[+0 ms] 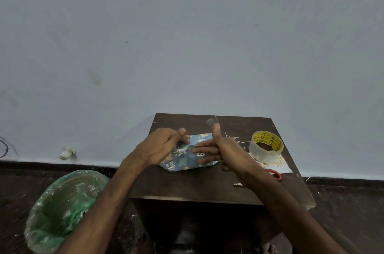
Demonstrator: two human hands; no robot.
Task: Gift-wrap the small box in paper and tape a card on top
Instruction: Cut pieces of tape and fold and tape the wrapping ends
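The paper (185,156) is blue with small white, green and yellow cartoon animals. It is folded into a flat, creased packet with a pointed flap at its near left corner, and the box is hidden under it. It lies in the middle of the table (187,185), somewhat toward the far side.

The left hand (159,145) holds the packet's left end, fingers curled over the fold and thumb on top. The right hand (220,150) lays straight fingers flat across the right half of the paper. Its thumb stands up with a short clear strip (211,122) stuck to the tip.

Bare dark wood runs between the packet and the near edge, and a narrower band lies behind it up to the wall (187,46). To the right stands a roll (266,145) of glossy clear tape with a yellow printed core. It sits on a white card (280,166) close to the right edge. A red scissors (277,175) handle shows beside the right forearm. Thin white shreds (233,138) lie near the raised thumb.

On the dark floor to the left, well apart, sits a round bin (62,208) lined with crinkled green plastic.
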